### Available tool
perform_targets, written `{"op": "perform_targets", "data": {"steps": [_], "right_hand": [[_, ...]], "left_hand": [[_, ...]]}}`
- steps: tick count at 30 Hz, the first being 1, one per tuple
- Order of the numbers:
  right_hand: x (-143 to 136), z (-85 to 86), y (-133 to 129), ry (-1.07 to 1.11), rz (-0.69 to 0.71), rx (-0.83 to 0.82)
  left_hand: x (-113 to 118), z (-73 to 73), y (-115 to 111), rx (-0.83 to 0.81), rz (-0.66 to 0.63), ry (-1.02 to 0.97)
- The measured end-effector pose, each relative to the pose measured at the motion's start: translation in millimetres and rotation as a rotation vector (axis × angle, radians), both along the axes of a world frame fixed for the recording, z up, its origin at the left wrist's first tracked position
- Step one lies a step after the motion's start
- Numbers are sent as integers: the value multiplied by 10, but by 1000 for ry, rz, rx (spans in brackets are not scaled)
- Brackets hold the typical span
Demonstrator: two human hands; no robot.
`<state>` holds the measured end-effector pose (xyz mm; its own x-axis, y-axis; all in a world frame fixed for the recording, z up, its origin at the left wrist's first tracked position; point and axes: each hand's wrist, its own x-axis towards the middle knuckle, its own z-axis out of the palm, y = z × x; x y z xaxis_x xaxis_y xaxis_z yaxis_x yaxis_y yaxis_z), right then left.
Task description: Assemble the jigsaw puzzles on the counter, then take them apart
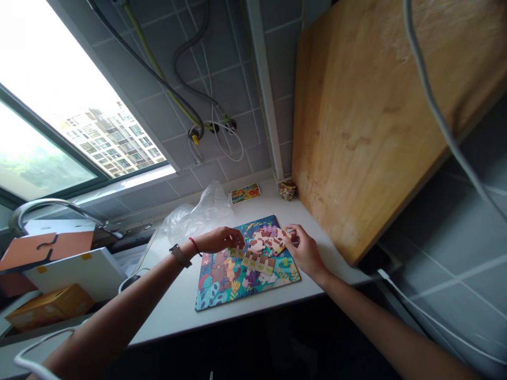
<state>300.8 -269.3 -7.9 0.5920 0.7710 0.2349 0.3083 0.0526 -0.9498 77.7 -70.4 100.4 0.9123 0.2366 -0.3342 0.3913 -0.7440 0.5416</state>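
Observation:
A colourful jigsaw puzzle (216, 295) with an animal and plant picture lies on the white counter, with loose pieces on top of it. My left hand (222, 240), wearing a watch and a red cord, reaches over its upper left part. Its curled fingers meet a green-and-tan puzzle piece (236, 253); the exact grip is partly hidden. Beside that lies a joined strip of brown-and-green pieces (259, 263). At the right edge my right hand (306, 252) pinches a small puzzle piece (292, 234) between thumb and fingers, next to a brown-and-white joined section (269, 240).
Behind the puzzle are a crumpled clear plastic bag (202, 214), a picture card (245, 193) and a stack of pieces (287, 190). A large wooden board (364, 121) leans at the right. Boxes (51, 306) and a faucet (59, 203) stand left; cables hang around.

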Motion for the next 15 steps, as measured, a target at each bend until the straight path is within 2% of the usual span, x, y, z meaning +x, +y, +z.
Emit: {"op": "perform_targets", "data": {"steps": [2, 7, 10, 13, 15], "right_hand": [[0, -17, 6, -4, -6, -4], [-29, -21, 2, -128, 8, -51], [-73, 8, -37, -232, 47, -53], [-130, 19, -85, -349, 108, -115], [-160, 9, -106, -422, 136, -164]], "left_hand": [[102, -22, -102, 4, 1, -26], [310, -148, -286, 195, -26, -122], [302, -204, -300, 204, -119, -170], [219, -268, -300, 172, -212, -97], [166, -316, -315, 169, -225, -72]]}}
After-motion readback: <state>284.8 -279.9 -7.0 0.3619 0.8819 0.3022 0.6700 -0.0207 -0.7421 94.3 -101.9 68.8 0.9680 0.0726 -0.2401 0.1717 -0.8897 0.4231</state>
